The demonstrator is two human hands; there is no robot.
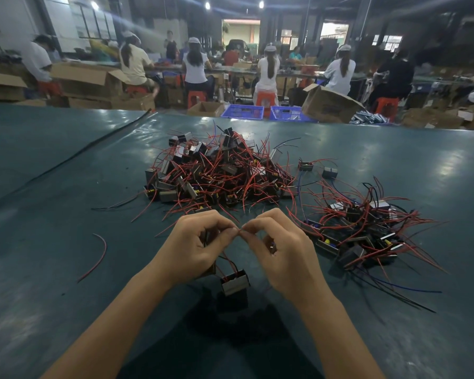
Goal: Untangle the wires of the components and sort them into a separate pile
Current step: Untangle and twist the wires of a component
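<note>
Now, left hand (195,247): fingers curled, its grip pinching a thin red wire (240,230) at the fingertips.
right hand (282,253): its grip pinches the same wire, fingertips touching those of the left hand.
component (234,283): small metal-faced block below and between the wrists, red leads running up toward the left hand; its shadow falls on the table (52,228).
large pile (219,170): tangled components and red wires, beyond the hands, mid-table.
smaller pile (361,233): on the table to the right of the right hand, near the large pile.
single components (305,166): two, between the piles' far ends.
loose red wire (96,258): alone, left of the left hand.
blue baskets (242,111): beyond the table's far edge.
</note>
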